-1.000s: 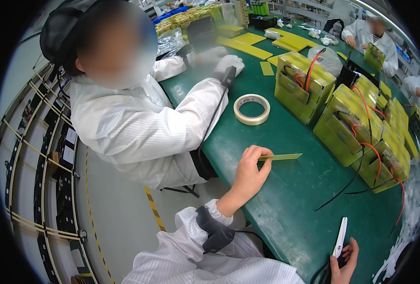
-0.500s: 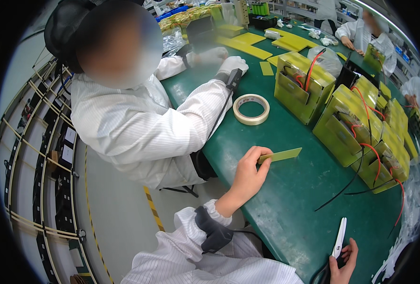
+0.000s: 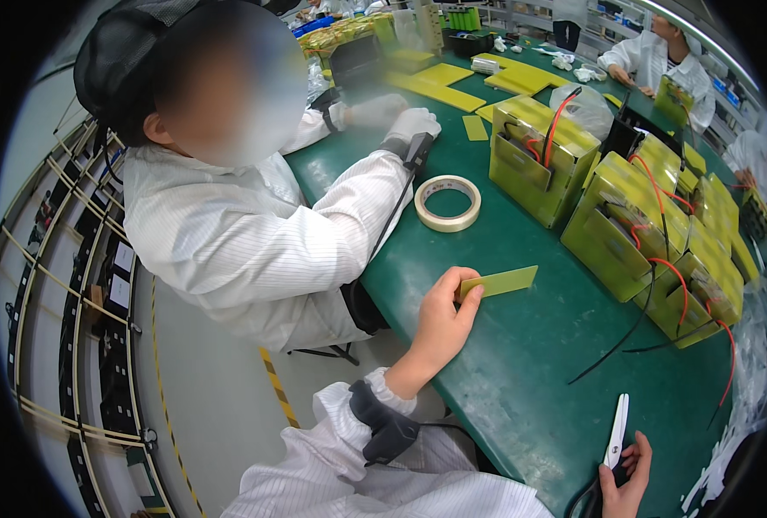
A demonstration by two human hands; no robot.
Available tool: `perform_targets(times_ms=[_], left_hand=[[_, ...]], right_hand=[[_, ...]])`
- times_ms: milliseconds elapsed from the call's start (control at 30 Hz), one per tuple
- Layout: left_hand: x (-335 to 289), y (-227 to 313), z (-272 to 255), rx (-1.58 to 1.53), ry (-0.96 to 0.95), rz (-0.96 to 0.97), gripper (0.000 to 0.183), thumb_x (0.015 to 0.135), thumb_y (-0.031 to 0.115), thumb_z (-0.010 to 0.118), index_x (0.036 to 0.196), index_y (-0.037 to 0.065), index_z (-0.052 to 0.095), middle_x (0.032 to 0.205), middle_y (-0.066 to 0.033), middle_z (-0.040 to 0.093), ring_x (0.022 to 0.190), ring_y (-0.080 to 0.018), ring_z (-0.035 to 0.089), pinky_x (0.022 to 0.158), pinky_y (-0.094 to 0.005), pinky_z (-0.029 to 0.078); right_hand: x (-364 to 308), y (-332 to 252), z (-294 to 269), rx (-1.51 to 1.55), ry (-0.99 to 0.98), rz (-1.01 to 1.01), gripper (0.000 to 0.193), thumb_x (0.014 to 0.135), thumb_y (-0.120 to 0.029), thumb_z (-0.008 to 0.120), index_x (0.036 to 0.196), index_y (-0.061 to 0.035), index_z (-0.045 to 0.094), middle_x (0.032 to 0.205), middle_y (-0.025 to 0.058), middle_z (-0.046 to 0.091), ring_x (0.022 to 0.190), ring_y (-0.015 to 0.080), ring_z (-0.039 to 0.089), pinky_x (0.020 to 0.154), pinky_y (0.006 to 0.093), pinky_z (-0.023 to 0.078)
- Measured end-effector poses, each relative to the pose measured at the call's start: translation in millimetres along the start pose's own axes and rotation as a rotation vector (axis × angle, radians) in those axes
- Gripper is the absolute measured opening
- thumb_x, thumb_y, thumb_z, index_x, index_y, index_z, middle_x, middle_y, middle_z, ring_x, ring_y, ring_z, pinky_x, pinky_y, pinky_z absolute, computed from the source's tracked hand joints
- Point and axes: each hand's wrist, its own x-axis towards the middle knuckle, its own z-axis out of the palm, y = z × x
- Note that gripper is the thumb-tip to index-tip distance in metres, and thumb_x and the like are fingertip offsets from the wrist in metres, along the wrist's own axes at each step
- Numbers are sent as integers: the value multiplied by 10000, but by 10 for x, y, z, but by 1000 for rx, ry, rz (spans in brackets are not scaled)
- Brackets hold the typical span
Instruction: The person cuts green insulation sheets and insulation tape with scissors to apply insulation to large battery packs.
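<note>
My left hand [image 3: 442, 321] pinches one end of a flat yellow-green strip [image 3: 503, 281], which it holds just above the green table [image 3: 530, 363]. My right hand [image 3: 627, 476] grips the black handles of a pair of scissors [image 3: 615, 436] at the table's near edge, white blades pointing away from me. A roll of pale tape [image 3: 447, 203] lies flat beyond the strip.
A co-worker in a white coat [image 3: 237, 233] sits at my left, gloved hands [image 3: 411, 125] on the table. Several yellow-green battery packs [image 3: 625, 216] with red and black wires stand along the right. Flat yellow sheets [image 3: 453, 86] lie farther back. Other people work at the far end.
My left hand has turned the strip so that its far end tilts slightly up to the right. The co-worker's head has shifted a little. My right hand and the scissors stay in place.
</note>
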Motion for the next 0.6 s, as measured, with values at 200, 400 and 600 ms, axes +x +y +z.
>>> perform_targets(times_ms=[200,400,600], left_hand=[[31,-15,-3,93,33,56,83,817,40,573,880,-8,547,777,-31,570,709,-99,517,680,-227,428],[43,-72,-22,105,4,96,73,773,-20,514,841,2,530,841,-98,546,785,-198,536,707,-282,432],[33,-70,-35,20,23,58,88,769,-25,515,848,3,540,860,-87,555,783,-185,543,726,-278,434]], right_hand=[[3,-10,-4,1,5,-6,500,764,-57,657,1209,-5,435,924,53,476,770,158,421,713,272,378],[11,-17,-8,-2,7,-35,503,761,-57,658,1209,-2,435,926,54,465,775,163,420,718,271,378],[-4,-33,-12,0,12,-39,501,756,-55,664,1201,0,440,925,57,463,773,165,420,714,268,380]])
